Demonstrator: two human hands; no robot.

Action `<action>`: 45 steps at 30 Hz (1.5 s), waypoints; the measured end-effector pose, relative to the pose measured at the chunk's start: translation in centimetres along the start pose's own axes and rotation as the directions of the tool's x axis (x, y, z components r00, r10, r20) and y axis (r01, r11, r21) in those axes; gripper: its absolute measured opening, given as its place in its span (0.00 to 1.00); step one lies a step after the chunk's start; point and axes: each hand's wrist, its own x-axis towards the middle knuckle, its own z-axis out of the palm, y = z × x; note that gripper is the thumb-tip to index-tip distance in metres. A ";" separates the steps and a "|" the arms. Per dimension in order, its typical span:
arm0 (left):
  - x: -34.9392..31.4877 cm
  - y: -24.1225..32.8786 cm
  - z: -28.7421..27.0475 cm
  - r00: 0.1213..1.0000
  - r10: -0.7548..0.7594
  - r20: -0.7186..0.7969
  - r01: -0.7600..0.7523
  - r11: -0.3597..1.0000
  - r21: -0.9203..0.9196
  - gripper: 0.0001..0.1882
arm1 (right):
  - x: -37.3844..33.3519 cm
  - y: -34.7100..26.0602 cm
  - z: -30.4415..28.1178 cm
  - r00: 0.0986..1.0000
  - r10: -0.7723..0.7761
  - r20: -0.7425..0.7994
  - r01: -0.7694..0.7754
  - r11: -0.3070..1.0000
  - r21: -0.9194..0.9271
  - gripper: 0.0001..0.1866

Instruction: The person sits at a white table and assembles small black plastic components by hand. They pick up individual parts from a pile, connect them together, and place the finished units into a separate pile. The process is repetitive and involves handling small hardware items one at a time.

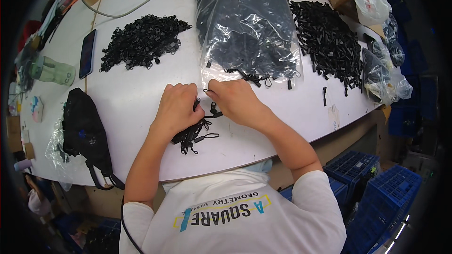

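Note:
Near the table's middle, my left hand [177, 109] is closed, with a small black plastic piece [196, 104] showing between thumb and fingers. My right hand [237, 102], just beside it, pinches a thin black cord loop [207, 91] at its fingertips. The two hands are close together but apart, and how the held parts join is hidden. Under and beside my left hand lies a small pile of black cord zipper pulls [189, 134], with loops sticking out. A few loose black pieces [214, 109] lie between the hands.
A heap of black plastic clips [143, 40] lies far left, and black tubular ends [327, 42] far right. Between them sits a clear bag of black cords [247, 23]. A phone [87, 53], green bottle [52, 70] and black pouch [84, 127] are left. Blue crates [388, 207] stand lower right.

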 end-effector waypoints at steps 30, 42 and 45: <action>-0.1 0.4 -0.8 0.972 -0.220 -0.079 0.127 0.782 -0.611 0.06 | -0.8 0.3 1.3 0.972 -0.233 -0.023 0.217 0.933 -0.287 0.08; -0.7 1.2 -0.6 0.984 -0.109 -0.144 0.022 0.862 -0.506 0.05 | -1.1 -0.8 1.2 0.976 -0.187 0.110 0.211 0.931 -0.297 0.05; -0.8 1.2 -0.7 0.976 -0.178 -0.123 0.068 0.794 -0.604 0.06 | -1.1 -1.2 1.7 0.984 -0.168 -0.057 0.152 0.963 -0.221 0.05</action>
